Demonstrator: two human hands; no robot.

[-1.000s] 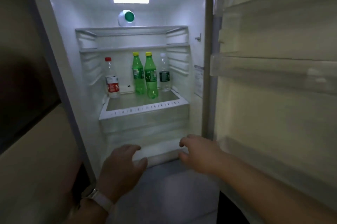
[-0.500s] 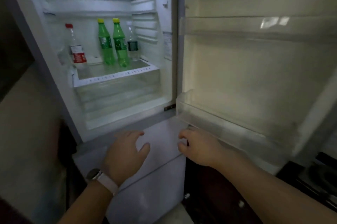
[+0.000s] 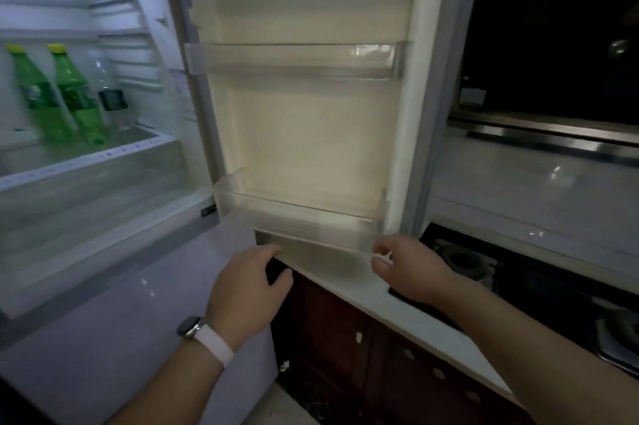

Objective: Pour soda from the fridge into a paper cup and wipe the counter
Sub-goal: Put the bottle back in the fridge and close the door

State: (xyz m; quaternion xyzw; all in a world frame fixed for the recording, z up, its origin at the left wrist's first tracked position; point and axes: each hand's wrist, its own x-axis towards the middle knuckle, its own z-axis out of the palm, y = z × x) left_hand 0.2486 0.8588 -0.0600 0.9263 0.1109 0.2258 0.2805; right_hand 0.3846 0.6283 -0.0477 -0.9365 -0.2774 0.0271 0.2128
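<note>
1. The fridge [image 3: 103, 182] stands open at the left, and its inside is lit in a cold white light.
2. On the glass shelf [image 3: 86, 161] in the fridge stand two green soda bottles [image 3: 52, 99] with yellow caps, close beside each other and leaning a little in the wide view.
3. Just right of them stands a clear bottle [image 3: 110, 96] with a dark label.
4. The fridge door [image 3: 304, 120] is swung open in the middle of the view, and its cream inner side faces the camera.
5. The door carries clear plastic racks; the lowest door rack [image 3: 304, 217] is near the two hands.
6. The left hand [image 3: 245, 289] is in front of the lower edge of the door, fingers loosely spread and holding nothing. Its fingertips are at the door's bottom edge, but I cannot tell if they touch it.
7. On the left wrist there is a watch [image 3: 204, 334] with a light band.
8. The right hand [image 3: 408, 269] is near the right lower corner of the door, fingers curled but apart, with nothing in it.
9. The white counter [image 3: 397, 314] runs under the right hand toward the near right.
10. A dark gas stove [image 3: 484, 262] lies on the counter at the right, and dark wooden cabinets [image 3: 345, 338] are below.
11. The soda bottles are far left of both hands, well apart from them.
</note>
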